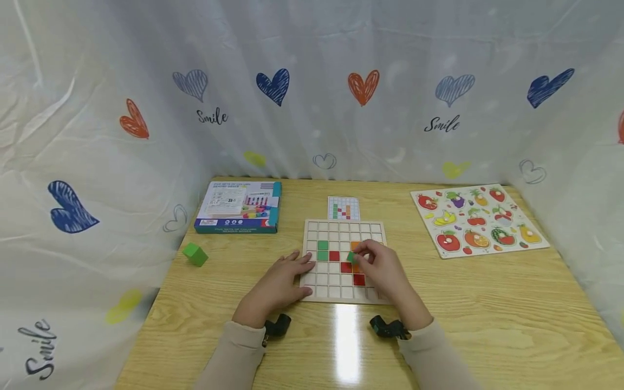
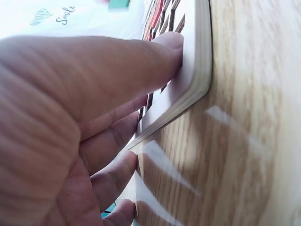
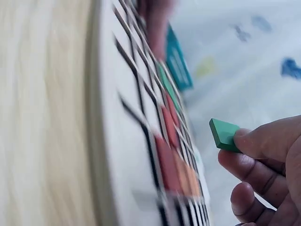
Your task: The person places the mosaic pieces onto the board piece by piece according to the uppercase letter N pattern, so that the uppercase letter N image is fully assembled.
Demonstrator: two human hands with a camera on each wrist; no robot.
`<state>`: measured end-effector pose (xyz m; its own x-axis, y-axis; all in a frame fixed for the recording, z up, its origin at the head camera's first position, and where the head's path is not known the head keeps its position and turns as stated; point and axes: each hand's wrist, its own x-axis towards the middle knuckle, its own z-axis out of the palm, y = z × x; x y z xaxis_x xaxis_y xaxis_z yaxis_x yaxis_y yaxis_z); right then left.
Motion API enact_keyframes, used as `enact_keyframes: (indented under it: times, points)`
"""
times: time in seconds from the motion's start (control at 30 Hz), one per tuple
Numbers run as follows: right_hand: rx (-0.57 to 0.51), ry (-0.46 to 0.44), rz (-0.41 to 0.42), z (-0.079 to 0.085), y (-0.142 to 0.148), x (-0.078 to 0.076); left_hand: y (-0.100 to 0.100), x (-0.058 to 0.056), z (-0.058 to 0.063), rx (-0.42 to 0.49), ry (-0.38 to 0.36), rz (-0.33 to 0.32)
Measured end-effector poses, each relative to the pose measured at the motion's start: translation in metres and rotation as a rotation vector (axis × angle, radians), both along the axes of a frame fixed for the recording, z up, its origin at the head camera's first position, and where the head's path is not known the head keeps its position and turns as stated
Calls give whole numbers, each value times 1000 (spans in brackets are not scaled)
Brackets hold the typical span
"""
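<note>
A wooden grid board (image 1: 329, 293) lies on the table with green, red and orange square tiles set in some cells. Between thumb and forefinger, my right hand (image 1: 386, 268) pinches a green tile (image 3: 226, 134), held above the board in the right wrist view. My left hand (image 1: 280, 281) rests on the board's left edge, its thumb (image 2: 164, 52) on the surface near the corner and its fingers spread along the side. Red tiles (image 1: 359, 280) run diagonally down the grid, and two green tiles (image 1: 323, 245) sit one above the other at the left.
A small printed pattern card (image 1: 343, 208) lies just behind the board. Back left is a flat toy box (image 1: 237, 207), with a green cube (image 1: 195, 254) in front of it. To the right lies a fruit puzzle board (image 1: 480, 221). A printed curtain (image 1: 312, 124) closes off the back.
</note>
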<state>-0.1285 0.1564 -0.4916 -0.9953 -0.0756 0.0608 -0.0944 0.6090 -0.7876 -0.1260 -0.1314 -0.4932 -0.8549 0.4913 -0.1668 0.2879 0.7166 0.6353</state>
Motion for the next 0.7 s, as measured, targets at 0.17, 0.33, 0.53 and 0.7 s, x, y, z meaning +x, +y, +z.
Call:
enact_keyframes:
  times: [0.17,0.33,0.53,0.7]
  points:
    - [52,3,104,-6,-38,-4,1,-1,0,-6,11,-8]
    - [109,34,140,-13,-52,-8,2,-2,0,-14,16,-12]
    - [107,74,169,-15,-60,-11,2,-2,0,-34,24,-12]
    - [119,80,174,-14,-62,-10,1,-1,0,-35,25,-8]
